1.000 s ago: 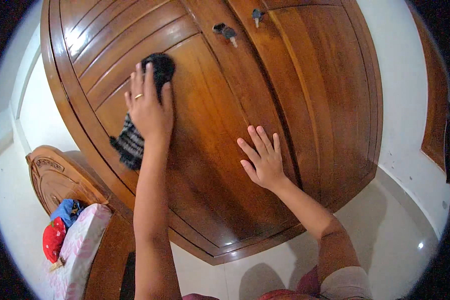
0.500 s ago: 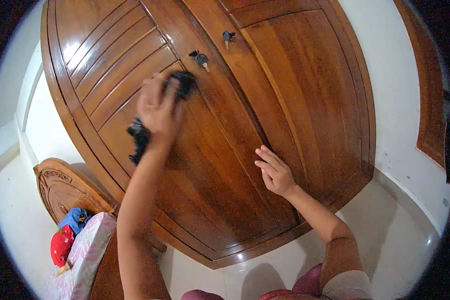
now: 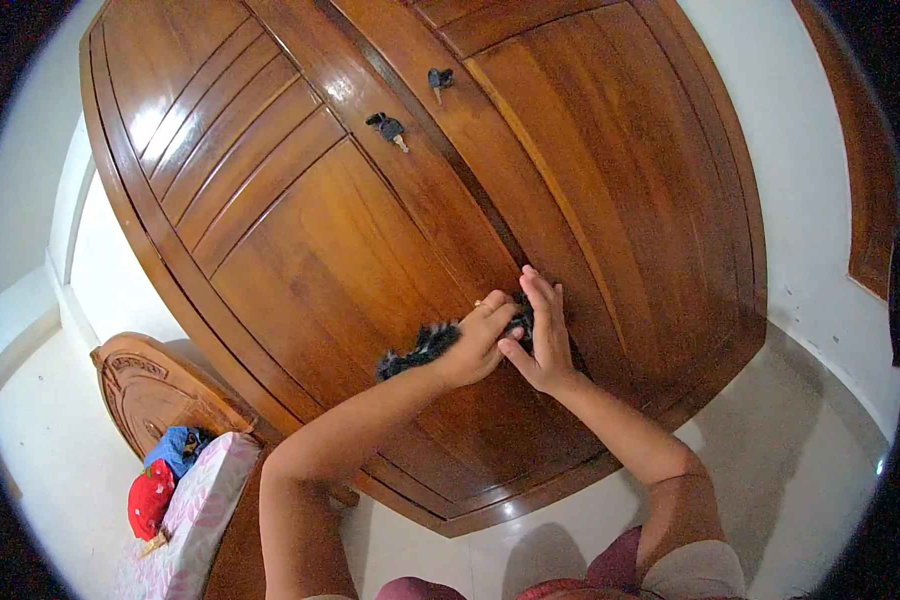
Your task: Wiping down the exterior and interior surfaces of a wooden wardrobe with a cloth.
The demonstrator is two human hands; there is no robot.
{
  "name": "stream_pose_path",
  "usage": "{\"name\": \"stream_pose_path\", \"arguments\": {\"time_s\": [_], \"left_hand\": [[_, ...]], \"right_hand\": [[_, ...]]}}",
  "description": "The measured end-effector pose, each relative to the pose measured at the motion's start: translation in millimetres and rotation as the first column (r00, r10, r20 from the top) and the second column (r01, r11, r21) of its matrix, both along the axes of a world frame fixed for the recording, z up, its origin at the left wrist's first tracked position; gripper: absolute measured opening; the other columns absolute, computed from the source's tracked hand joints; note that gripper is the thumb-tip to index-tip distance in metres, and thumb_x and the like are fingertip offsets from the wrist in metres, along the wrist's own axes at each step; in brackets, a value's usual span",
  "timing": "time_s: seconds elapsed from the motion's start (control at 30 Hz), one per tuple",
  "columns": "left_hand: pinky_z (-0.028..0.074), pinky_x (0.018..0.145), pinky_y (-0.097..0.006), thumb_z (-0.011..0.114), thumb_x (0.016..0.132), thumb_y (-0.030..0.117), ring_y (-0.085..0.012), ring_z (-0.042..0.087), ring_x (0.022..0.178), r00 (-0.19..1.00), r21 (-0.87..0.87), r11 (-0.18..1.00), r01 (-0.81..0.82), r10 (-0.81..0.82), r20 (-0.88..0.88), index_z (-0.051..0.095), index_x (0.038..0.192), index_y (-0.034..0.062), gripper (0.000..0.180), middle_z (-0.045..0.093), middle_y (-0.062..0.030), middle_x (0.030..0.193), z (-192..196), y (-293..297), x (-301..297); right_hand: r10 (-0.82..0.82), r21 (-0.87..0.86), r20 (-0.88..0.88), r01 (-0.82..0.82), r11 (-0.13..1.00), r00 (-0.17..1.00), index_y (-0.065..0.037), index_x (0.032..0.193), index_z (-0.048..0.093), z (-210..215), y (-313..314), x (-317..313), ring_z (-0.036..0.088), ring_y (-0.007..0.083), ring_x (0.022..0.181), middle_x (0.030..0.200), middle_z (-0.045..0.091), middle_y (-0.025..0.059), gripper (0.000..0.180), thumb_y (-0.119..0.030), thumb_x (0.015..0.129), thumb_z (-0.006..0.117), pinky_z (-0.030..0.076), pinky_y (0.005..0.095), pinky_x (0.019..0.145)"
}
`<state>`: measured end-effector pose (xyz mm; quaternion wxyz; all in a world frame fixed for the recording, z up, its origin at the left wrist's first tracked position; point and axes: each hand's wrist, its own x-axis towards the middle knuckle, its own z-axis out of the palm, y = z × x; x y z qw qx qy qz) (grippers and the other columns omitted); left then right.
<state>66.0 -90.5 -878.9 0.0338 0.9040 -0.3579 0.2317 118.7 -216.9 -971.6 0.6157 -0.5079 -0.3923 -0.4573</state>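
Note:
A glossy brown wooden wardrobe [image 3: 300, 250] with two doors fills most of the view. Low on its front, near the gap between the doors, my left hand [image 3: 476, 342] is closed on a black fluffy cloth [image 3: 415, 350] and holds it against the wood. Part of the cloth trails out to the left of that hand, and another bit shows past its fingertips. Right beside it is my right hand [image 3: 548, 340], its fingers stretched upward and its thumb close to the left fingers. Whether the right palm touches the cloth is hard to see.
Keys [image 3: 388, 130] hang from the left door, and another dark key [image 3: 439, 82] sits in the right one. At lower left stands a bed with a carved headboard [image 3: 160, 385], a pale patterned mattress [image 3: 210, 500], and red [image 3: 150, 500] and blue [image 3: 176, 449] cloth items. A white wall [image 3: 795, 180] borders the right.
My left hand has swept the cloth down and right across the left door, meeting my right hand. The right hand has turned its fingers more upright. The view has shifted slightly.

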Motion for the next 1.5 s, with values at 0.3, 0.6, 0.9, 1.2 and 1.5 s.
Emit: {"name": "stream_pose_path", "arguments": {"time_s": [0.3,0.6,0.9,1.2,1.5], "left_hand": [[0.051,0.078,-0.040,0.063,0.084,0.012,-0.0328,0.063,0.090,0.976,0.143,0.973,-0.178,0.156,0.153,0.063,0.104,0.0026,0.022,0.065,-0.0170,0.095,119.7,-26.1,-51.2],[0.049,0.076,-0.049,0.043,0.094,0.044,-0.0429,0.063,0.082,0.493,-0.102,0.743,-0.662,0.534,0.687,0.063,0.084,0.0011,0.049,0.066,-0.0241,0.085,246.2,-40.7,-27.2],[0.052,0.069,-0.037,0.050,0.084,0.047,-0.0306,0.067,0.068,0.676,-0.385,0.673,-0.631,0.721,0.152,0.068,0.072,-0.0018,0.053,0.068,-0.0184,0.077,266.4,-43.7,8.5],[0.046,0.048,-0.029,0.056,0.081,0.037,-0.0187,0.061,0.054,0.739,-0.537,0.614,-0.578,0.673,-0.027,0.063,0.069,-0.0016,0.041,0.063,-0.0091,0.064,269.9,-42.6,10.1],[0.044,0.048,-0.028,0.063,0.077,0.029,-0.0159,0.056,0.051,0.837,-0.652,0.606,-0.456,0.540,-0.083,0.058,0.062,0.0015,0.032,0.061,-0.0064,0.062,267.7,-47.1,9.4]], "right_hand": [[-0.417,-0.019,0.048,0.419,0.908,0.907,-0.008,0.086,0.050,-21.3,9.9,20.3,0.044,0.0258,0.079,0.079,0.050,0.0078,0.024,-0.022,0.083,0.069,0.033,0.0395,0.070],[-0.367,-0.085,0.067,0.372,0.924,0.928,-0.008,0.083,0.052,-15.1,3.7,11.7,0.045,0.0250,0.076,0.076,0.050,0.0077,0.021,-0.025,0.087,0.062,0.033,0.0392,0.068],[-0.341,-0.115,0.081,0.349,0.930,0.936,-0.006,0.084,0.052,-16.3,2.2,16.4,0.043,0.0252,0.076,0.078,0.049,0.0091,0.024,-0.028,0.093,0.056,0.032,0.0380,0.067],[-0.325,-0.146,0.065,0.331,0.932,0.944,-0.007,0.084,0.051,-14.9,-3.9,12.4,0.046,0.0273,0.080,0.082,0.050,0.0083,0.019,-0.022,0.085,0.063,0.035,0.0407,0.069],[-0.336,-0.117,0.057,0.340,0.933,0.940,-0.008,0.082,0.051,-17.1,-2.8,14.7,0.045,0.0259,0.077,0.079,0.050,0.0075,0.019,-0.023,0.086,0.061,0.034,0.0393,0.067]]}}
